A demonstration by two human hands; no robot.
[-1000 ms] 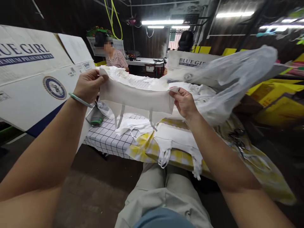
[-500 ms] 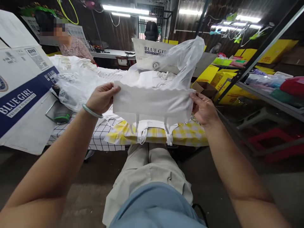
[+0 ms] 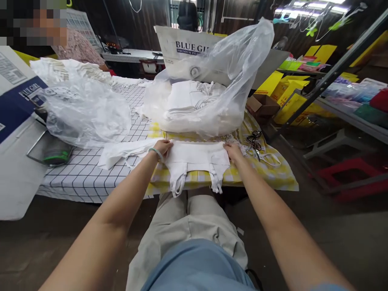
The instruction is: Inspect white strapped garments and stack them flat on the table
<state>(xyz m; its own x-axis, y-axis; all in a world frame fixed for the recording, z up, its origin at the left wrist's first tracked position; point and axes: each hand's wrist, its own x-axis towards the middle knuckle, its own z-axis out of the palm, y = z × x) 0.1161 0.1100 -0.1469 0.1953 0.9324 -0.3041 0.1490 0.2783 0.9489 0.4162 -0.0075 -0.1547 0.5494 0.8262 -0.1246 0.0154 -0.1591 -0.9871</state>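
A white camisole top (image 3: 198, 155) with thin straps lies spread on the yellow checked cloth (image 3: 266, 171), its straps hanging toward me over the table's front edge. My left hand (image 3: 163, 147) pinches its far left corner; a bracelet circles that wrist. At the far right corner, my right hand (image 3: 233, 152) grips the same edge. Left of the top is another white garment (image 3: 121, 151), partly behind my left hand. Beyond it, a clear plastic bag (image 3: 206, 123) holds a stack of folded white garments (image 3: 184, 99). Scissors (image 3: 256, 143) rest right of my right hand.
A crumpled clear bag (image 3: 87, 115) and a pile of white garments (image 3: 69, 68) occupy the table's left. A large carton (image 3: 18, 161) stands at the left edge, another carton (image 3: 169, 44) behind the bag. A metal rack (image 3: 348, 117) is on the right. A co-worker (image 3: 80, 46) sits far left.
Both hands have come down from holding the camisole stretched up in the air; it now lies on the cloth. The view has tilted downward, and the scissors have come into sight.
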